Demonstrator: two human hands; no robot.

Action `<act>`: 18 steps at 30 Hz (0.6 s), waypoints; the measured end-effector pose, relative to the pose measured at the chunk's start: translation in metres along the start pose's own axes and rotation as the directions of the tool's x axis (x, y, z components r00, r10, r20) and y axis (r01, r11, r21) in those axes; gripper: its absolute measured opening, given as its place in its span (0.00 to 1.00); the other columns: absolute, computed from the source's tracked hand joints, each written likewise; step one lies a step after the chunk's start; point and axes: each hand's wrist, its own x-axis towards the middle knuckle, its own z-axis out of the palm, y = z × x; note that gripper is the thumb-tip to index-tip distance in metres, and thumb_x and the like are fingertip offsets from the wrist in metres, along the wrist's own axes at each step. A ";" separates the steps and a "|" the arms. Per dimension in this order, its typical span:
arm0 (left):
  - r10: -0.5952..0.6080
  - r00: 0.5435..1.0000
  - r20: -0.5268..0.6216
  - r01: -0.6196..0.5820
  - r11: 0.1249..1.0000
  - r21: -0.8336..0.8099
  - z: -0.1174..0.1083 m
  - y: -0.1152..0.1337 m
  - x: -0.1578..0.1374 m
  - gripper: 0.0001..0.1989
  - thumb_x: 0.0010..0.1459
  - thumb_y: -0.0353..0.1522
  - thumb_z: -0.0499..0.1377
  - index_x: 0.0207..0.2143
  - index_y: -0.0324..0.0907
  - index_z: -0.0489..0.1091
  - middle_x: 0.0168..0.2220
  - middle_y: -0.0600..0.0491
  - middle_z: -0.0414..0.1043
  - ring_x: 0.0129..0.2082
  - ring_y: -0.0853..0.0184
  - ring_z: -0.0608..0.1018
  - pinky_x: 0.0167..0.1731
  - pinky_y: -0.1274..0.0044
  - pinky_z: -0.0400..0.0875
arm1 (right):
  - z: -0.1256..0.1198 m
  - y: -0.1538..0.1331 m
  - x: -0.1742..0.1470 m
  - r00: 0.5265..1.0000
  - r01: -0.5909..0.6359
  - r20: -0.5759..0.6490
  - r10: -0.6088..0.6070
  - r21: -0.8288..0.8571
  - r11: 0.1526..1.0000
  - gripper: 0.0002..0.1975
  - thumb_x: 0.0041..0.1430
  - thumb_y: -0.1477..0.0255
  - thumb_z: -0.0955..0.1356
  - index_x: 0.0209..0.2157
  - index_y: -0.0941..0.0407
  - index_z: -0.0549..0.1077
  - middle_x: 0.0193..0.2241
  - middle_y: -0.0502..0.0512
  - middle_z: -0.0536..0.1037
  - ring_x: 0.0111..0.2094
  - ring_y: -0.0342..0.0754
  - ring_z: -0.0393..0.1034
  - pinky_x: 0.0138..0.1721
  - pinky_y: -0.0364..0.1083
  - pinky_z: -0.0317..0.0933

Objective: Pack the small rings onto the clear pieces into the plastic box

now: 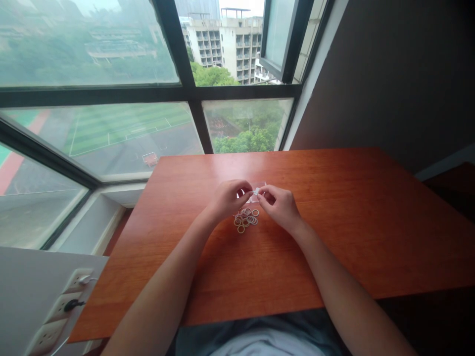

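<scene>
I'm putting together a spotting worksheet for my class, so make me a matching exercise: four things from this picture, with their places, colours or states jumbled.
Things
1. rings
2. table
3. small white piece
4. sports field

Places, colours or states
A. at the fingertips of the left hand and right hand
B. green, seen through the window
C. lying in a loose heap
D. reddish-brown

Right pairs: 1-C, 2-D, 3-A, 4-B
</scene>
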 end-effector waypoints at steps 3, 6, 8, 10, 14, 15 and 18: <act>0.005 1.000 -0.022 -0.004 0.999 0.036 0.001 -0.002 0.000 0.05 0.57 0.30 0.57 0.33 0.40 0.74 0.29 0.52 0.75 0.27 0.70 0.74 0.29 0.79 0.68 | 0.001 0.000 -0.001 1.000 0.007 0.029 -0.007 -0.004 1.000 0.05 0.57 0.69 0.67 0.32 0.54 0.74 0.21 0.47 0.73 0.22 0.42 0.65 0.27 0.41 0.55; -0.026 0.996 -0.091 0.036 0.993 0.111 -0.001 -0.005 0.000 0.05 0.56 0.29 0.57 0.32 0.41 0.73 0.29 0.52 0.76 0.27 0.70 0.75 0.28 0.79 0.67 | 0.001 0.001 -0.001 1.000 0.000 0.031 0.000 -0.015 1.000 0.04 0.57 0.70 0.66 0.31 0.54 0.73 0.21 0.47 0.73 0.22 0.42 0.65 0.27 0.41 0.56; -0.074 0.984 -0.163 0.101 0.982 0.162 -0.007 -0.009 -0.001 0.04 0.57 0.30 0.57 0.32 0.41 0.73 0.29 0.52 0.76 0.27 0.69 0.75 0.28 0.79 0.67 | 0.001 0.001 -0.001 1.000 -0.002 0.013 0.003 -0.016 1.000 0.04 0.57 0.70 0.66 0.30 0.54 0.73 0.20 0.47 0.73 0.22 0.42 0.64 0.28 0.41 0.56; -0.125 0.968 -0.219 0.165 0.971 0.174 -0.015 -0.015 -0.002 0.05 0.58 0.32 0.57 0.32 0.41 0.73 0.29 0.52 0.76 0.27 0.69 0.76 0.28 0.79 0.67 | 0.001 0.001 -0.001 1.000 -0.002 -0.002 0.002 -0.009 1.000 0.05 0.57 0.70 0.66 0.30 0.54 0.72 0.21 0.47 0.73 0.22 0.42 0.65 0.28 0.41 0.57; -0.194 0.923 -0.332 0.276 0.936 0.218 -0.028 -0.027 -0.005 0.07 0.57 0.35 0.59 0.32 0.43 0.74 0.28 0.53 0.77 0.27 0.68 0.77 0.27 0.78 0.65 | 0.001 0.001 -0.001 1.000 0.001 0.010 -0.001 0.000 1.000 0.05 0.58 0.69 0.66 0.30 0.54 0.73 0.20 0.47 0.72 0.22 0.42 0.64 0.27 0.41 0.56; -0.210 0.915 -0.345 0.297 0.929 0.221 -0.030 -0.029 -0.005 0.07 0.57 0.36 0.59 0.32 0.43 0.74 0.28 0.53 0.77 0.27 0.68 0.77 0.27 0.78 0.65 | 0.001 0.000 -0.001 1.000 0.002 0.015 -0.002 0.001 1.000 0.04 0.57 0.70 0.67 0.30 0.54 0.73 0.20 0.46 0.72 0.22 0.42 0.64 0.27 0.41 0.56; -0.235 0.911 -0.339 0.318 0.923 0.216 -0.031 -0.031 -0.006 0.06 0.57 0.35 0.59 0.32 0.43 0.74 0.29 0.53 0.77 0.27 0.67 0.77 0.28 0.77 0.65 | 0.001 0.001 -0.002 1.000 0.005 0.023 -0.005 0.003 1.000 0.04 0.57 0.70 0.67 0.30 0.54 0.73 0.20 0.46 0.72 0.22 0.41 0.64 0.27 0.41 0.56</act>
